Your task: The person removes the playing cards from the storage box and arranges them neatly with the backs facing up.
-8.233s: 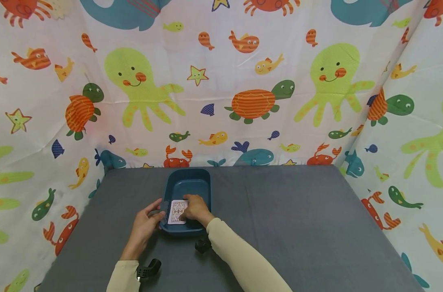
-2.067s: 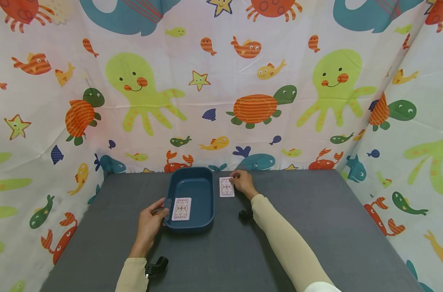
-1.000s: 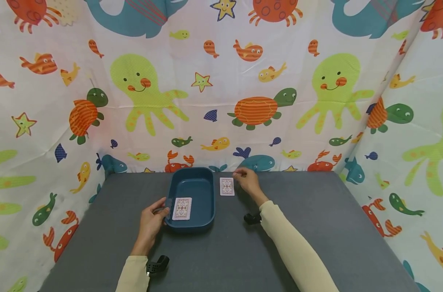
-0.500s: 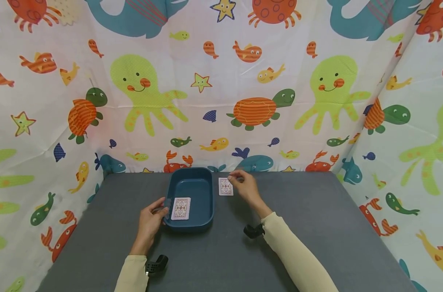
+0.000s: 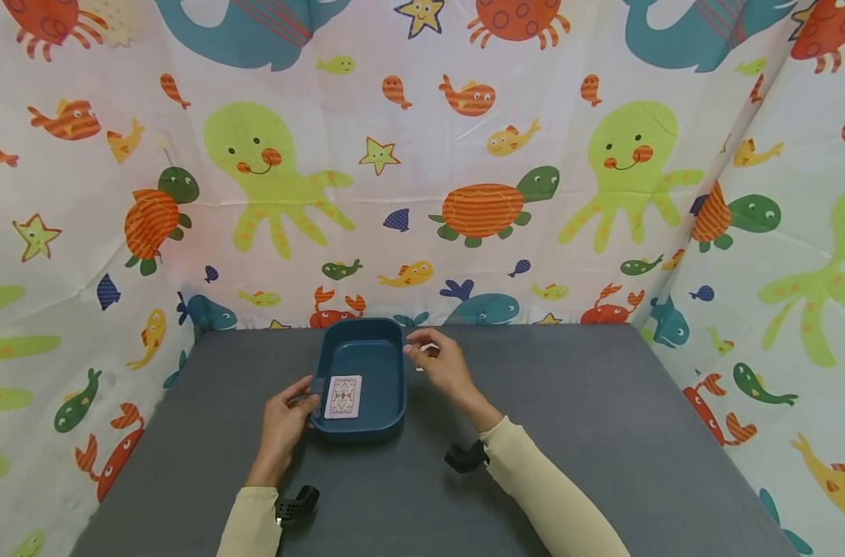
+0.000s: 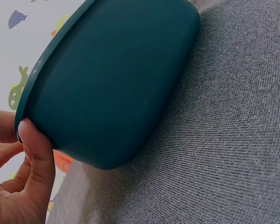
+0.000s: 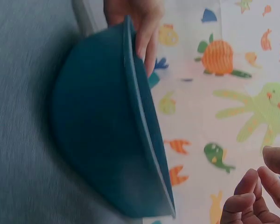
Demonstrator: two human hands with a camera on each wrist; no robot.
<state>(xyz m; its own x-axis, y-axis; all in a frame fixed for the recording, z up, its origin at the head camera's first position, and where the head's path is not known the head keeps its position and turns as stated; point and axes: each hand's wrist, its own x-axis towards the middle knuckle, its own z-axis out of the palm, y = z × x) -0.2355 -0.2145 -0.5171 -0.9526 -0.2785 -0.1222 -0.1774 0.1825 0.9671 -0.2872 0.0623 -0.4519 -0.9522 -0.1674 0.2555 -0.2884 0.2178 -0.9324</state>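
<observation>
A dark blue tray (image 5: 378, 379) sits on the grey table, with face-down playing cards (image 5: 343, 397) lying in its near left part. My left hand (image 5: 281, 433) pinches the tray's left rim; in the left wrist view the thumb (image 6: 37, 154) presses the outer wall. My right hand (image 5: 450, 375) hovers just off the tray's right rim, its fingers loosely bent. Between them a sliver of a playing card (image 5: 430, 351) on the table shows, the rest of it hidden behind this hand. In the right wrist view the fingers (image 7: 240, 203) hold nothing.
A curtain (image 5: 464, 139) printed with sea animals hangs behind the table and along both sides. Grey tabletop (image 5: 569, 402) spreads to the right of the tray. Each wrist wears a dark strapped device, the left one (image 5: 297, 504) close over the table.
Earlier my right hand was at the cards in the tray, then at a card right of it. It has left that card and shifted left to the tray's rim. The left hand keeps its grip.
</observation>
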